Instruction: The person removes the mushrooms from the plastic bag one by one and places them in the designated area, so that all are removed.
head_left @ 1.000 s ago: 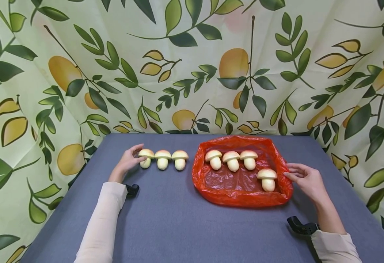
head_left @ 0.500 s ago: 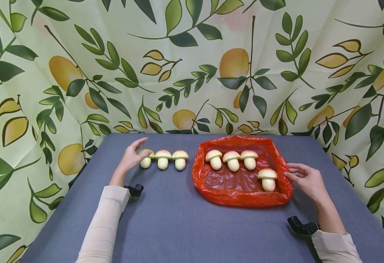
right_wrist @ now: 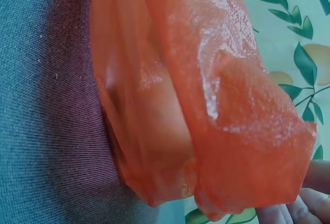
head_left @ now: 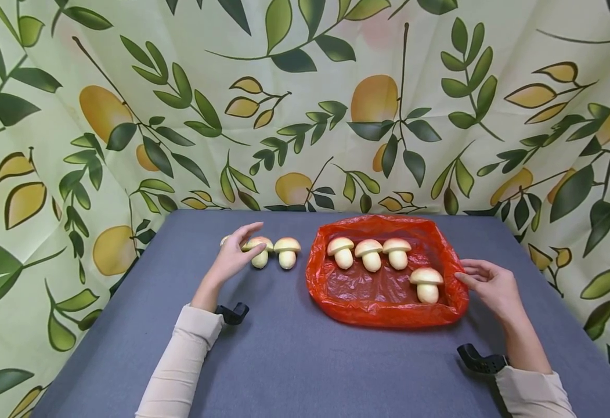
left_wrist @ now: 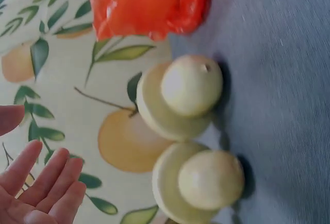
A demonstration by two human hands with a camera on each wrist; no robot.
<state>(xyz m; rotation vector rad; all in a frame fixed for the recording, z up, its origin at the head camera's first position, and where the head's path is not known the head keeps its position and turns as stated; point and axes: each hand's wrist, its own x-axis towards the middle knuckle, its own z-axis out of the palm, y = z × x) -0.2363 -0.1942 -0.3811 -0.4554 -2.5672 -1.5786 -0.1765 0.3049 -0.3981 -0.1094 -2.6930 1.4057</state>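
My left hand is raised over the row on the left, its fingers spread and holding nothing. It hides most of the leftmost toy mushroom and part of the middle mushroom; the right mushroom shows fully. In the left wrist view, two mushrooms lie beyond the fingers, stems toward the camera. At the right, my right hand pinches the side rim of a red plastic bag. Inside the opened bag, three mushrooms stand in a back row and another mushroom sits at front right.
A blue-grey cloth covers the table. Behind and at the sides hangs a curtain printed with leaves and fruit. Each wrist carries a black camera mount, as on the left wrist.
My left hand has left the leftmost mushroom, rising and drifting right over the middle one. The right hand stays at the bag's rim. The mushrooms have not moved.
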